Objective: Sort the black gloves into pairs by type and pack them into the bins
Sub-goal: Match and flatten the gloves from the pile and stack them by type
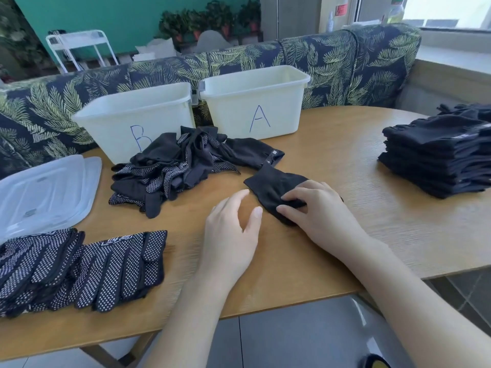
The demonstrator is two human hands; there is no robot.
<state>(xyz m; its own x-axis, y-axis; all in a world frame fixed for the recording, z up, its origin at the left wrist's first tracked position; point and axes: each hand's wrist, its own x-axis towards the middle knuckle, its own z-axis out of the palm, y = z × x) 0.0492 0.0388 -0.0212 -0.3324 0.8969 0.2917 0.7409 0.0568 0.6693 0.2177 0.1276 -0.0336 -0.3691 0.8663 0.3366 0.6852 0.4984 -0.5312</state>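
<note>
Two bins (255, 102), two lids (47, 192), two hands (318, 208), three glove heaps (172, 168).

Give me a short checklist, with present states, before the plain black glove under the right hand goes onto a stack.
1. Right hand fingers hold the plain black fabric glove: ok.
2. Left hand free: ok.
3. Glove is the plain type, no dots seen: ok.
4. Glove folded neatly: cannot tell.
5. Stack of plain black folded gloves stands upright: ok.
6. White plastic bin marked A open: ok.
</note>
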